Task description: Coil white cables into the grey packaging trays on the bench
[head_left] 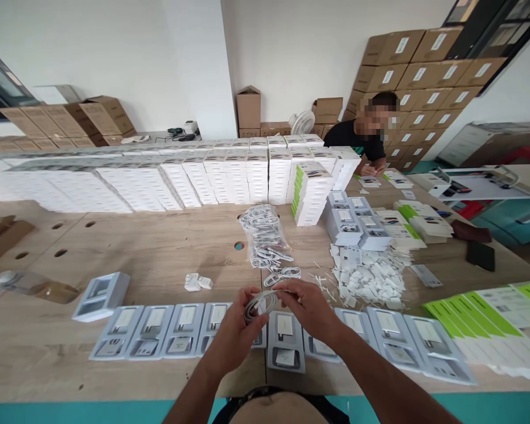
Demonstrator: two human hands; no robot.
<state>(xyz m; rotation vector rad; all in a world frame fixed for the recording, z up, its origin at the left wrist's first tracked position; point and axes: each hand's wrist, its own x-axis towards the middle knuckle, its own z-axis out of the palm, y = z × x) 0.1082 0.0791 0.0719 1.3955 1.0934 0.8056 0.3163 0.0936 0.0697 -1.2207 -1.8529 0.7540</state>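
Coiled white cable (260,303) sits pinched between left hand (237,330) and right hand (307,306). Looks light, floppy; best gripped across the loops so the coil doesn't spring open.

Row of trays (189,330) along table's (159,253) near edge, stacked boxes (229,174) behind.

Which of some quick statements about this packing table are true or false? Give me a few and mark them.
1. Both hands, left hand and right hand, hold a coiled white cable. True.
2. The row of open trays is stacked upright. False: they lie flat along the table's near edge.
3. A clear bag of cables lies beyond the hands. True.
4. The co-worker stands at the left. False: far right.
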